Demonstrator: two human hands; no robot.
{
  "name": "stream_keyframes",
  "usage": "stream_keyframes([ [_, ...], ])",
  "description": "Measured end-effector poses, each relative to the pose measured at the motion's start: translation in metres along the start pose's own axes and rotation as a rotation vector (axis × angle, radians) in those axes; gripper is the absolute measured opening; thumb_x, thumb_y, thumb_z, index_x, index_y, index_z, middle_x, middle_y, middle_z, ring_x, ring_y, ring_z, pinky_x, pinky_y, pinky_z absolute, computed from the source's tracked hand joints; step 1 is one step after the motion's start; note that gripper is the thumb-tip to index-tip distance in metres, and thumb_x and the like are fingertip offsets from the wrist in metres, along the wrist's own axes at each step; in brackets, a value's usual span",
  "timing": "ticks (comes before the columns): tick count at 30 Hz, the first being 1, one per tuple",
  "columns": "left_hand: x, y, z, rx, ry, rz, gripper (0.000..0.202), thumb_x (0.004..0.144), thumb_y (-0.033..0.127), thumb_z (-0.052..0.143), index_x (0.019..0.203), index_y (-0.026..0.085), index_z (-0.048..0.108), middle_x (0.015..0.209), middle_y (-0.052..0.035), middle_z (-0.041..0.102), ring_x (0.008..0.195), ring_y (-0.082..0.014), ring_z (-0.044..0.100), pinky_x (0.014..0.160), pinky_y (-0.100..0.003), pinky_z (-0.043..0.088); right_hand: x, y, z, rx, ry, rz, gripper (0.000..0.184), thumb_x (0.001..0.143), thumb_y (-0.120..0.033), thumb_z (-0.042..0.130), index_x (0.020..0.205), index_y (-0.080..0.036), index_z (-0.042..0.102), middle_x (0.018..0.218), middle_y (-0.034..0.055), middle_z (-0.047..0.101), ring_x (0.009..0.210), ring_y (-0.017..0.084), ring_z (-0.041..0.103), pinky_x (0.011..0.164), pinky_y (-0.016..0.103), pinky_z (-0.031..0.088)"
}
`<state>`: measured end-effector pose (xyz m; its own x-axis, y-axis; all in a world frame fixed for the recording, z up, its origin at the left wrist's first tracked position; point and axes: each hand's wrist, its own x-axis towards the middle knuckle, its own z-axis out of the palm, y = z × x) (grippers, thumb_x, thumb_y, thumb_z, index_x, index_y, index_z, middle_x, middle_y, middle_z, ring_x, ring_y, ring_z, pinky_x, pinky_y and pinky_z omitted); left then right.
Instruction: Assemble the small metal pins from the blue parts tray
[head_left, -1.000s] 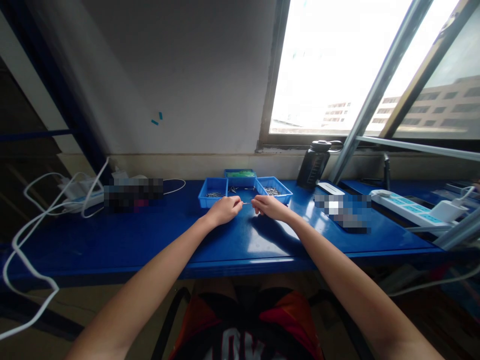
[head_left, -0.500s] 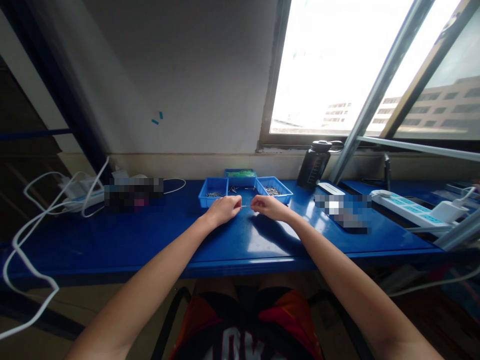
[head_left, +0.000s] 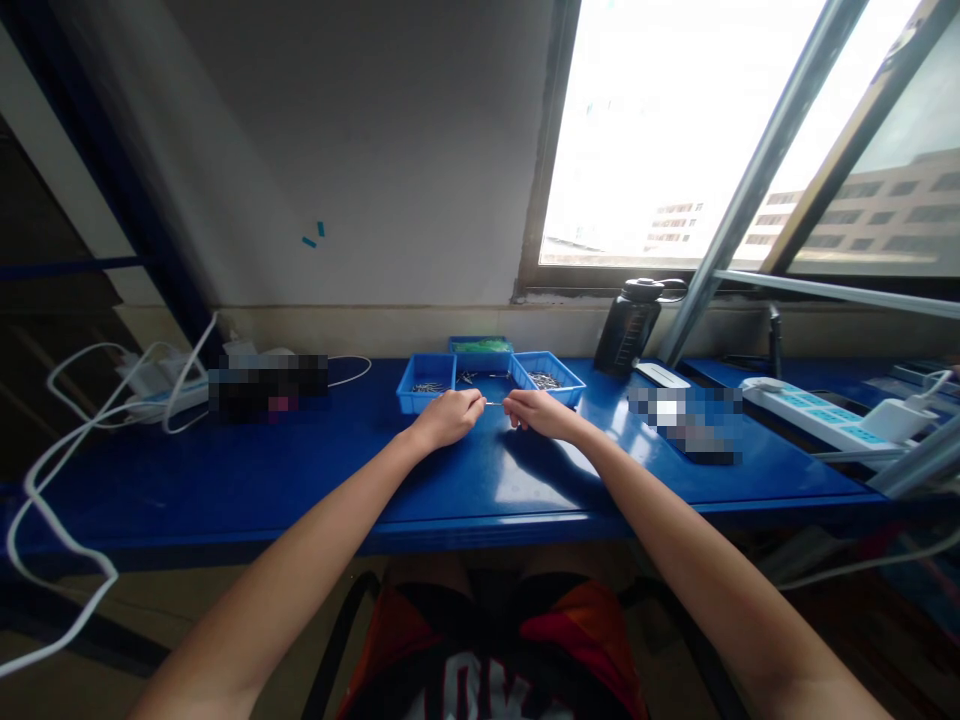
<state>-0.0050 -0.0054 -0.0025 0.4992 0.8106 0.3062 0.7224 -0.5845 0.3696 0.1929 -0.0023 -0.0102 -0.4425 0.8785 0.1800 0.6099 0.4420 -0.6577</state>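
Observation:
A thin, silvery rod-like piece (head_left: 493, 403) spans the short gap between my hands, above the front of the blue bins. My left hand (head_left: 448, 418) pinches one end of it. The other end is in the closed fingers of my right hand (head_left: 541, 414). Its exact kind is too small to tell. Just beyond my hands, a left blue bin (head_left: 405, 398) and a right blue bin (head_left: 568, 386) hold many small metal parts. Between them, a middle section (head_left: 484, 385) has a few small dark and silvery pieces in it.
Behind the bins is another blue bin with green material (head_left: 482, 346). A black bottle (head_left: 628, 328) stands back right on the blue table (head_left: 300, 490). A power strip (head_left: 814, 415) lies far right. White cables (head_left: 67, 440) trail at left; a metal post (head_left: 739, 215) rises at right.
Both hands stay almost in place, with the thin piece still between them. The piece shows slightly more clearly and sits a touch higher in the picture.

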Motion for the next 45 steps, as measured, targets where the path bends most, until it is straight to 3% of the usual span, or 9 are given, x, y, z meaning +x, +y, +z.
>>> stream_keyframes([
  [10,0.0009,0.0022,0.0008,-0.151,-0.024,-0.020,0.035,0.086,0.038,0.029,0.069,0.016,0.051,0.063,-0.0025,0.058,0.055,-0.0120,0.051,0.055,-0.023,0.037,0.0004,-0.0009,0.0001,0.074,-0.026,-0.001,0.035,0.085,-0.042,0.033,0.067,-0.016,0.048,0.060,0.0002,0.055,0.050,0.009,0.049,0.052,0.021,0.039],
  [20,0.0006,0.0002,-0.0009,-0.078,-0.015,0.018,0.024,0.080,0.035,0.042,0.082,0.017,0.056,0.074,-0.0033,0.061,0.066,-0.0147,0.054,0.056,-0.023,0.038,-0.0011,-0.0021,-0.0026,0.000,0.058,-0.027,0.022,0.079,-0.035,0.045,0.079,-0.016,0.055,0.068,0.0012,0.059,0.056,0.010,0.052,0.054,0.022,0.039],
  [30,0.0018,-0.0001,-0.0021,0.005,-0.010,0.045,0.013,0.076,0.027,0.049,0.083,0.020,0.057,0.079,-0.0012,0.063,0.070,-0.0144,0.056,0.059,-0.022,0.040,-0.0022,-0.0049,-0.0032,-0.056,0.091,-0.043,0.018,0.074,-0.032,0.051,0.080,-0.017,0.058,0.062,-0.0008,0.055,0.055,0.010,0.048,0.054,0.022,0.037],
  [40,0.0010,-0.0049,0.0008,0.046,0.039,0.036,0.026,0.082,0.040,0.040,0.087,0.022,0.057,0.073,-0.0016,0.062,0.064,-0.0151,0.054,0.053,-0.023,0.034,-0.0021,-0.0040,-0.0028,-0.019,0.077,-0.021,0.022,0.078,-0.036,0.045,0.079,-0.017,0.055,0.066,0.0007,0.058,0.056,0.010,0.051,0.053,0.022,0.039],
  [45,0.0016,-0.0047,0.0021,-0.010,0.040,0.034,0.039,0.086,0.043,0.029,0.075,0.017,0.057,0.069,-0.0039,0.061,0.061,-0.0140,0.053,0.053,-0.022,0.033,-0.0017,-0.0064,-0.0026,0.023,0.039,-0.014,0.031,0.082,-0.039,0.037,0.070,-0.015,0.052,0.063,0.0013,0.057,0.051,0.009,0.048,0.052,0.021,0.038],
])
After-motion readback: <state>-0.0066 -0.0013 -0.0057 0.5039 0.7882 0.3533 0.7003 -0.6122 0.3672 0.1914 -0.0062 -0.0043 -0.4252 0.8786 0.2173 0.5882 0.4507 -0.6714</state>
